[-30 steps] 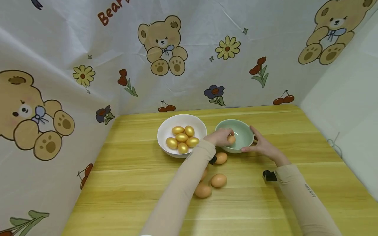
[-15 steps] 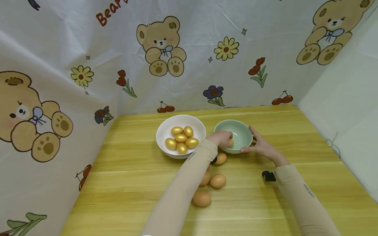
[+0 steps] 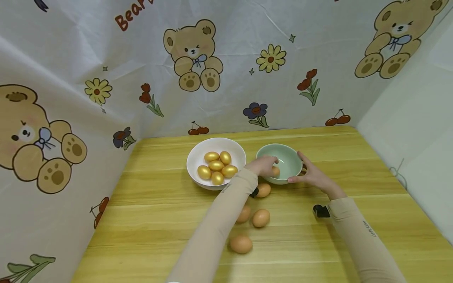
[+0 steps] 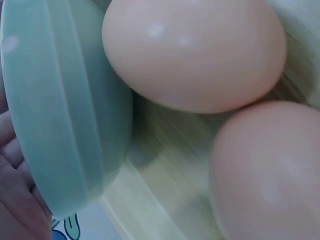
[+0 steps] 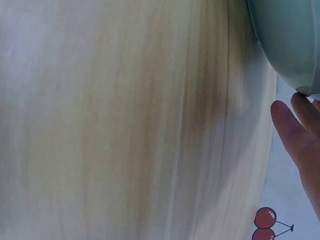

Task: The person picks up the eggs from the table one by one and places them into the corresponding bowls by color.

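Note:
In the head view my left hand (image 3: pixel 263 165) reaches into the left side of a pale green bowl (image 3: pixel 290 163). A brown egg (image 3: pixel 276 171) lies inside the bowl under its fingers, which look loosened from it; the thumb is hidden. My right hand (image 3: pixel 315 176) holds the bowl's right side, thumb and fingers spread around it. Several brown eggs lie on the table in front of the bowl, among them a near egg (image 3: pixel 241 244) and another egg (image 3: pixel 261 218). The left wrist view has the bowl's outer wall (image 4: pixel 65 110) beside one large egg (image 4: pixel 195 50).
A white bowl (image 3: pixel 192 171) with several golden eggs (image 3: pixel 216 166) stands left of the green bowl. The wooden table (image 3: pixel 148 228) meets a bear-print cloth (image 3: pixel 226 110) at the back. A pale wall (image 3: pixel 417 118) rises along the right.
My left hand has lowered the brown egg into the green bowl and its fingers have loosened. The nearest egg on the table has rolled toward me. The right hand stays on the bowl.

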`<state>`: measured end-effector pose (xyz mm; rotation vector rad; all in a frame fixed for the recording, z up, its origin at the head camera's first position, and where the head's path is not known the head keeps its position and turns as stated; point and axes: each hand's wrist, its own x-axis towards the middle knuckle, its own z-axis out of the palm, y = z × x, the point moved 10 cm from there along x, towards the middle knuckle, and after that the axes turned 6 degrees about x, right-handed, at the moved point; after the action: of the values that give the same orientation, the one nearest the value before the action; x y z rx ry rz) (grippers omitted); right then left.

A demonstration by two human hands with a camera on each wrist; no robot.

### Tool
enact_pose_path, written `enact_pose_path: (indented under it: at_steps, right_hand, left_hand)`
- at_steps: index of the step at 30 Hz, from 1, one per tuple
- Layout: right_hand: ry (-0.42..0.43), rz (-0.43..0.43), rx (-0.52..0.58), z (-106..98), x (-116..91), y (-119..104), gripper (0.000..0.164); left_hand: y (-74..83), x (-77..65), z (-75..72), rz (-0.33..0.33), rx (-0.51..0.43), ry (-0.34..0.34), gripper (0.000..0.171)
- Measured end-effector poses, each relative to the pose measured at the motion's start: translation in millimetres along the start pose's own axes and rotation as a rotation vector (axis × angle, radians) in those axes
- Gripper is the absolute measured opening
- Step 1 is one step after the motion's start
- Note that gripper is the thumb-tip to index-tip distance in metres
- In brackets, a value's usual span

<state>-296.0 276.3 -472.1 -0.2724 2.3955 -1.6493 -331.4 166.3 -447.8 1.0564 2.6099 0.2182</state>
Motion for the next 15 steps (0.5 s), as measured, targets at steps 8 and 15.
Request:
enact_pose_path:
  at_steps: [8,15]
  right_hand:
    - [-0.003,-0.003,0.003,1,1,-1,0.110]
    - [0.005,0.000,0.012,-1,0,1,0.111]
  left_hand:
    - [-12.2,-11.1,-10.7,0.110,-0.420,0.127,0.055]
    - [-17.5,-33.2,-18.8,0.124,-0.606,0.214,0.058]
